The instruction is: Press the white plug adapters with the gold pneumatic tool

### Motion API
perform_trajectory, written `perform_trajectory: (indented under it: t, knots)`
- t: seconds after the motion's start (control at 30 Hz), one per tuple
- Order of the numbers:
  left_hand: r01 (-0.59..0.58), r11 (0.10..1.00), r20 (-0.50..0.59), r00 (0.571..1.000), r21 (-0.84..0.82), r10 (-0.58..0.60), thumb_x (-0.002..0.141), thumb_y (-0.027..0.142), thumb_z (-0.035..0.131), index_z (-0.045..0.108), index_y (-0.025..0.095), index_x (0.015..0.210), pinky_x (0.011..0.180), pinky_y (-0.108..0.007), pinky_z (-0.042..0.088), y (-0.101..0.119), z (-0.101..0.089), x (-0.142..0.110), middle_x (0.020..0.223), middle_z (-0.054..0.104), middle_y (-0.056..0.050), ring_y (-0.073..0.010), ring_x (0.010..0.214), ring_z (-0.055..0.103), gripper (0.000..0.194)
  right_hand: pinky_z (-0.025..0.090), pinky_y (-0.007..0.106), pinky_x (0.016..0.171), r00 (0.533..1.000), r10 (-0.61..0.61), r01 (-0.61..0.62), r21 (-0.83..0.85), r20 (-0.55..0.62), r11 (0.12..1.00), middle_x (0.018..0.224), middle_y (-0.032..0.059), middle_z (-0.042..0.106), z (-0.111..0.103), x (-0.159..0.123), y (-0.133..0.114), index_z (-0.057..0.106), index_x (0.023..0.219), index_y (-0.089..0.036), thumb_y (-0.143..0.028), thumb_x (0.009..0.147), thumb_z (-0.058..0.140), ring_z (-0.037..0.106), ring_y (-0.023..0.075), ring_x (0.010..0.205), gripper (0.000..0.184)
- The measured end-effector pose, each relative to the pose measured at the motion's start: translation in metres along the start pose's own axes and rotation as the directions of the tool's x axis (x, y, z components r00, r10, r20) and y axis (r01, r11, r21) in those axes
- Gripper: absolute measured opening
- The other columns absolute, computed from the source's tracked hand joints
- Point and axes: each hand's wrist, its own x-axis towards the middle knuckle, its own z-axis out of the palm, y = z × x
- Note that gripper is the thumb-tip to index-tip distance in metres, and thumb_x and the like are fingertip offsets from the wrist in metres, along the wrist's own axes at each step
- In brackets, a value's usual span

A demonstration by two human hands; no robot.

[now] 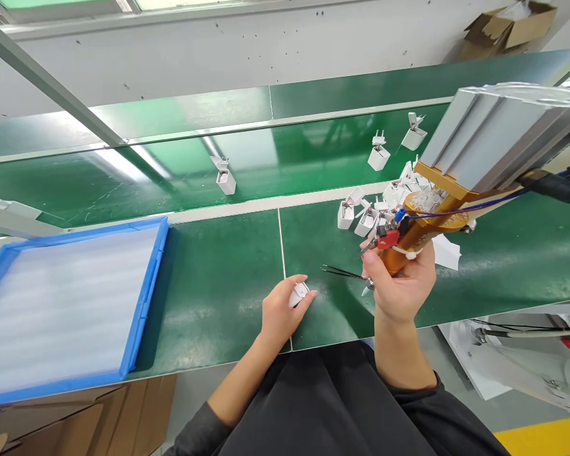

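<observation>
Near the table's front edge, my left hand [282, 308] is closed around a small white plastic charger housing [299, 293], fingers and thumb on its sides. My right hand [401, 288] grips the gold barrel of a large glue gun [394, 256], which has a grey metal cylinder on top and a red trigger switch [388, 239] by my thumb. Its pale nozzle points down, to the right of the housing and apart from it. Black tweezers [341, 272] stick out leftward from the same hand. Part of the grip is hidden behind the fingers.
Several white housings with loose caps [368, 218] lie heaped beyond the gun. Others, such as a lone housing [226, 182], stand on the green strip behind. A blue-rimmed tray [145, 304] sits at left. Cables [558, 183] run off right. A cardboard box [517, 31] stands far right.
</observation>
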Motion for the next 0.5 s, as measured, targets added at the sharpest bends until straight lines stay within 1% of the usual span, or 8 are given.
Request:
perform_trajectory:
  t: [0.07, 0.17, 0.2, 0.27, 0.33, 0.4, 0.47, 0.5]
  knots:
    - [-0.070, 0.985, 0.032, 0.997, 0.156, 0.065, 0.092, 0.039, 0.066, 0.063, 0.022, 0.108, 0.069, -0.026, 0.052, -0.002, -0.003, 0.000, 0.098, 0.076, -0.004, -0.0185, 0.083, 0.072, 0.024, 0.048, 0.028, 0.051, 1.000, 0.004, -0.004, -0.003, 0.003, 1.000, 0.078, -0.0031, 0.063, 0.000, 0.000, 0.000, 0.059, 0.094, -0.024, -0.022, 0.075, 0.078, 0.056, 0.0116, 0.053, 0.027]
    - [-0.153, 0.913, 0.183, 0.979, 0.378, 0.088, 0.092, 0.040, 0.066, 0.060, 0.020, 0.119, 0.065, -0.027, 0.050, -0.001, -0.009, 0.001, 0.099, 0.075, -0.007, -0.0218, 0.086, 0.071, 0.034, 0.048, 0.027, 0.049, 1.000, -0.003, 0.003, 0.007, -0.004, 1.000, 0.081, -0.0017, 0.064, 0.000, 0.001, 0.001, 0.060, 0.093, -0.023, -0.021, 0.074, 0.078, 0.058, 0.0122, 0.055, 0.026]
    - [-0.186, 0.889, 0.239, 0.967, 0.417, 0.090, 0.093, 0.040, 0.065, 0.057, 0.020, 0.124, 0.064, -0.027, 0.050, 0.001, -0.011, 0.001, 0.100, 0.075, -0.007, -0.0225, 0.087, 0.071, 0.038, 0.049, 0.027, 0.049, 1.000, -0.004, 0.004, 0.014, -0.008, 1.000, 0.081, -0.0015, 0.065, 0.000, 0.002, 0.001, 0.060, 0.093, -0.023, -0.021, 0.074, 0.078, 0.059, 0.0125, 0.056, 0.026]
    - [-0.248, 0.866, 0.325, 0.940, 0.434, 0.106, 0.096, 0.038, 0.060, 0.051, 0.018, 0.132, 0.065, -0.028, 0.051, 0.002, -0.014, 0.002, 0.105, 0.074, -0.009, -0.0236, 0.091, 0.070, 0.042, 0.050, 0.027, 0.048, 1.000, 0.004, -0.003, 0.032, -0.017, 0.999, 0.079, -0.0014, 0.066, 0.000, 0.002, 0.001, 0.060, 0.092, -0.023, -0.022, 0.073, 0.079, 0.061, 0.0132, 0.056, 0.027]
    - [-0.252, 0.875, 0.347, 0.932, 0.412, 0.105, 0.098, 0.037, 0.053, 0.048, 0.016, 0.133, 0.069, -0.030, 0.052, -0.002, -0.020, 0.007, 0.117, 0.071, -0.011, -0.0241, 0.098, 0.069, 0.041, 0.049, 0.027, 0.046, 0.999, 0.032, -0.031, 0.048, -0.023, 0.998, 0.076, -0.0016, 0.067, -0.001, 0.003, -0.001, 0.060, 0.092, -0.022, -0.023, 0.072, 0.079, 0.060, 0.0129, 0.053, 0.028]
    - [-0.148, 0.893, 0.279, 0.960, 0.424, 0.027, 0.099, 0.039, 0.050, 0.046, 0.017, 0.134, 0.074, -0.031, 0.053, -0.016, -0.033, 0.019, 0.129, 0.066, -0.013, -0.0248, 0.106, 0.068, 0.041, 0.048, 0.026, 0.042, 0.997, 0.065, -0.063, 0.058, -0.038, 0.996, 0.073, -0.0019, 0.068, -0.002, 0.003, -0.004, 0.060, 0.092, -0.021, -0.023, 0.071, 0.080, 0.057, 0.0116, 0.047, 0.029]
    - [0.047, 0.872, 0.130, 0.984, 0.488, -0.125, 0.099, 0.042, 0.050, 0.043, 0.017, 0.136, 0.079, -0.033, 0.053, -0.041, -0.056, 0.039, 0.130, 0.064, -0.015, -0.0267, 0.109, 0.066, 0.046, 0.046, 0.025, 0.039, 0.995, 0.081, -0.077, 0.071, -0.058, 0.994, 0.068, -0.0028, 0.068, -0.004, 0.004, -0.005, 0.059, 0.088, -0.019, -0.021, 0.067, 0.082, 0.055, 0.0108, 0.043, 0.031]
    - [0.150, 0.837, 0.042, 0.979, 0.526, -0.201, 0.098, 0.043, 0.051, 0.042, 0.016, 0.138, 0.083, -0.035, 0.052, -0.056, -0.070, 0.051, 0.127, 0.065, -0.016, -0.0283, 0.110, 0.066, 0.050, 0.045, 0.025, 0.039, 0.993, 0.096, -0.091, 0.077, -0.065, 0.993, 0.067, -0.0028, 0.067, -0.005, 0.004, -0.005, 0.059, 0.087, -0.019, -0.020, 0.066, 0.083, 0.055, 0.0107, 0.043, 0.032]
